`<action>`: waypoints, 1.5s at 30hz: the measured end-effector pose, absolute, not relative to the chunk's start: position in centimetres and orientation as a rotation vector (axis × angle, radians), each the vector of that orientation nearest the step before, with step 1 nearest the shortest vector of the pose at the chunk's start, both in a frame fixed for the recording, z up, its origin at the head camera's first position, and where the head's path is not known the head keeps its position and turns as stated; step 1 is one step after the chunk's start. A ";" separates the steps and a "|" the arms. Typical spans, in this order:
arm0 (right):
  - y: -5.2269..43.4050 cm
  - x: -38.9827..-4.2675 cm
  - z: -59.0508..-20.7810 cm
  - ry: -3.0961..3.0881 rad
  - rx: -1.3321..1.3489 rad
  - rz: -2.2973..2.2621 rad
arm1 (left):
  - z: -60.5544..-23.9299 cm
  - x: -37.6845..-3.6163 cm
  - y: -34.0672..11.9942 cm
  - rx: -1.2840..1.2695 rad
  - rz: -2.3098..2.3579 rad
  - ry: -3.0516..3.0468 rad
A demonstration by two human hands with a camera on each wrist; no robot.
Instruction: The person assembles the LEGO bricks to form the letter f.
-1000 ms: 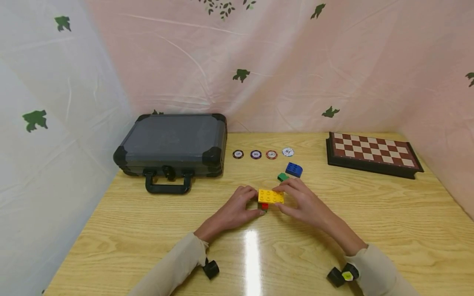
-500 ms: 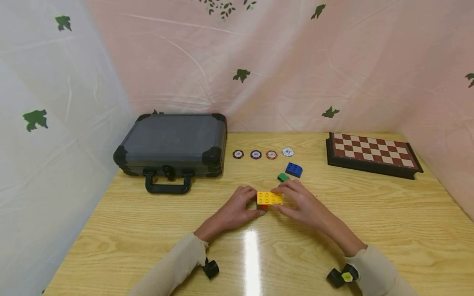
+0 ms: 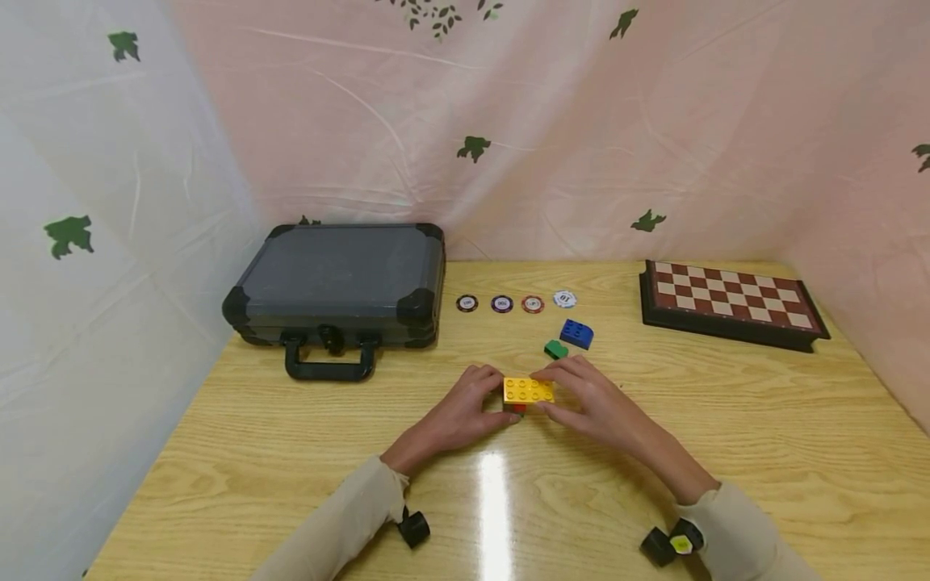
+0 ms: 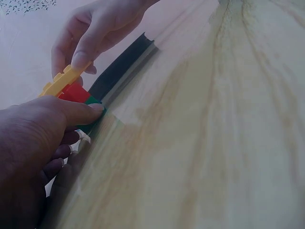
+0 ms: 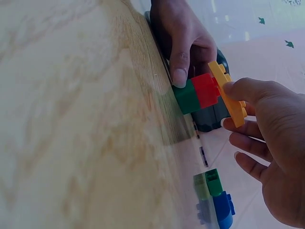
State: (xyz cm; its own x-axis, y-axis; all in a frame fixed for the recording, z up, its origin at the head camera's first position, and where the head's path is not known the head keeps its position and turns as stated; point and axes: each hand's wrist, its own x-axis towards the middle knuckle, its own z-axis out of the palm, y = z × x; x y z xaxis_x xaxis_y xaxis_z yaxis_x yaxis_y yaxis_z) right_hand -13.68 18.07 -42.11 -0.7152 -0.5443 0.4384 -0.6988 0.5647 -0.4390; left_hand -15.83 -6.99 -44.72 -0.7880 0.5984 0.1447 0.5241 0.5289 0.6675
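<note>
My left hand grips a green building brick standing on the table, its thumb on the near side. On top of that brick sits a red brick. With thumb and fingers, my right hand pinches a thin yellow eight-stud brick above the red one. In the right wrist view the yellow brick lies slightly tilted at the red brick's studs and overhangs it; whether the two are fully joined, I cannot tell. Behind my right hand lie a small green brick and a blue brick.
A grey case with a black handle stands at the back left. Poker chips lie in a row beside it, among them a red one and a white one. A chessboard box sits at the back right of the wooden table.
My right hand has brought the yellow brick slightly left and down over the red brick, covering more of it. The left hand keeps its hold on the lower brick.
</note>
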 end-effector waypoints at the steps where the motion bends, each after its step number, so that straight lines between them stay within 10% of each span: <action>1: 18.1 -13.7 -42.1 -2.549 1.033 0.881 | -44.7 -15.8 -7.0 0.978 1.111 2.656; 45: 17.7 -13.8 -42.2 -2.518 1.167 0.764 | -44.8 -15.9 -7.0 0.991 1.112 2.653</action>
